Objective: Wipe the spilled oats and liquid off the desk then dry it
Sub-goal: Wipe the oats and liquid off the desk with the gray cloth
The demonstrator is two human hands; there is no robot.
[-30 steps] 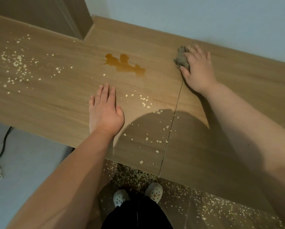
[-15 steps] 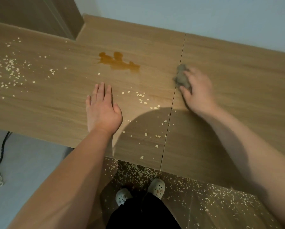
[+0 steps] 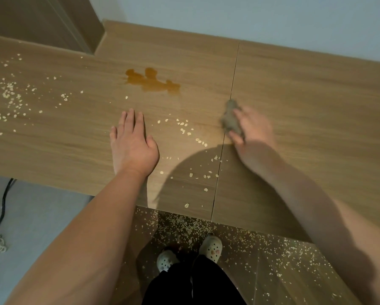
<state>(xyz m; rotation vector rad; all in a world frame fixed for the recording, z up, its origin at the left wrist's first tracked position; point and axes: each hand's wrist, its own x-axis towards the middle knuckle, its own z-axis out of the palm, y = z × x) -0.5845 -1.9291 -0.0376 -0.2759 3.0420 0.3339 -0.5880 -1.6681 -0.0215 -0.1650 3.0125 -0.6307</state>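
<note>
The wooden desk point(image 3: 305, 102) carries a brown liquid puddle point(image 3: 151, 82) near its back middle. Loose oats point(image 3: 184, 127) lie scattered in front of the puddle, and a wider patch of oats point(image 3: 8, 93) covers the far left. My right hand point(image 3: 253, 130) grips a crumpled grey cloth point(image 3: 229, 119) and presses it on the desk at the seam between the two panels, right of the middle oats. It is blurred with motion. My left hand point(image 3: 133, 142) rests flat on the desk, fingers straight, left of those oats.
Many oats litter the dark floor point(image 3: 261, 249) below the desk's front edge, around my feet in pale clogs point(image 3: 210, 247). A black cable point(image 3: 4, 201) runs over the grey floor at the left. A wooden cabinet point(image 3: 52, 23) stands at the back left.
My right hand has dragged the cloth from the back of the desk towards me along the seam. My left hand has stayed flat in place.
</note>
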